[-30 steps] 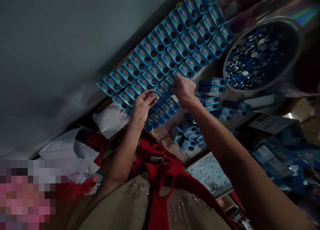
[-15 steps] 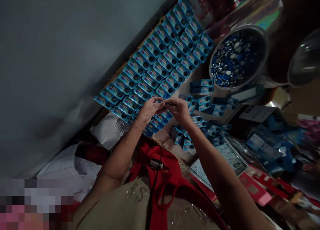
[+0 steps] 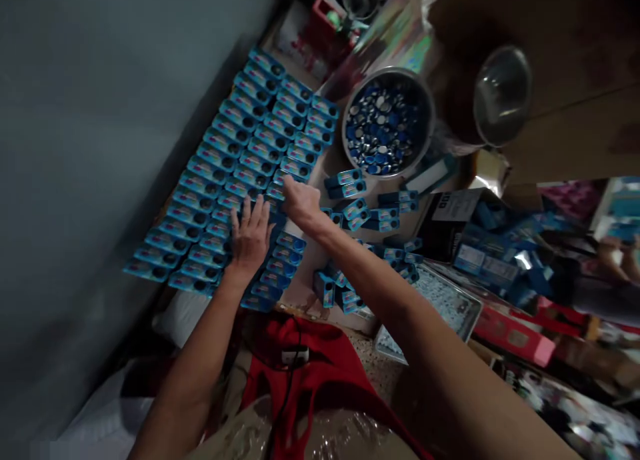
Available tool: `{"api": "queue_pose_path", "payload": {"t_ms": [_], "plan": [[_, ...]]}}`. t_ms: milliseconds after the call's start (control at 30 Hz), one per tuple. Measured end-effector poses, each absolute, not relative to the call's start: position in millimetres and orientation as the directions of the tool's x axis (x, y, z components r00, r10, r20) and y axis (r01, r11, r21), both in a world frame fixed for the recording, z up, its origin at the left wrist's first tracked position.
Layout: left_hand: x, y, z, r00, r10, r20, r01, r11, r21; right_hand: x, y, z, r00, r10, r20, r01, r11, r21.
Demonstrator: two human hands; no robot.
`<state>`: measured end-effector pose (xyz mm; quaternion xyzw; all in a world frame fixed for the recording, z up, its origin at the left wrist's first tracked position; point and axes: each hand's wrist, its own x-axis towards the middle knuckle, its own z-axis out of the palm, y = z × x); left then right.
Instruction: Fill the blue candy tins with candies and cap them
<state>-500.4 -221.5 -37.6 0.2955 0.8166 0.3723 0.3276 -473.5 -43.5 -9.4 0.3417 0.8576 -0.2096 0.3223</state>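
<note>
Small blue boxes, each with a round dark hole at one end, stand side by side in slanting rows along the wall. On top of these rows rests my left hand, fingers spread and apart. My right hand is curled closed over the right-hand row, with its fingertips turned down and hidden; whether it pinches anything I cannot make out. Near the front, several boxes show blue discs in their holes instead of dark openings.
A round metal bowl of blue and silver discs stands beyond the rows. Loose blue boxes lie to the right, near a clear tray of pale bits and an open black carton. A grey wall borders the left.
My hands were together over the boxes with fingertips meeting. They have since parted: the left lies spread on the rows, the right is curled over the right-hand row. The view has shifted.
</note>
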Motion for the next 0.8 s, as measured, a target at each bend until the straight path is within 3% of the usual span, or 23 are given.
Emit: {"api": "queue_pose_path", "payload": {"t_ms": [100,200,300,400,533,633,800], "plan": [[-503,-215,-23,-0.705,0.650,-0.282,0.250,0.601,0.759,-471,-35,-11,-0.585,0.388,-0.713,0.713,0.664,-0.224],[-505,-169,3,-0.785,0.564,-0.256,0.154,0.578,0.801,-446,-7,-7,-0.648,0.352,-0.676,0.721,0.571,-0.393],[-501,-79,10,-0.756,0.580,-0.304,-0.051,0.410,0.910,-397,54,-6,-0.583,0.621,-0.524,0.808,0.377,-0.453],[-491,26,-14,-0.649,0.610,-0.455,-0.327,0.315,0.891,-348,127,-19,-0.319,0.881,-0.349,0.917,0.193,-0.350],[-474,123,-60,-0.544,0.667,-0.509,-0.164,0.511,0.844,-331,183,-52,-0.228,0.890,-0.396,0.969,0.170,-0.177],[-461,155,-81,-0.506,0.660,-0.555,-0.031,0.630,0.776,-348,192,-73,-0.193,0.869,-0.456,0.980,0.152,-0.125],[-448,184,-99,-0.594,0.523,-0.612,-0.133,0.686,0.715,-374,201,-94,-0.165,0.911,-0.378,0.939,0.028,-0.344]]}}
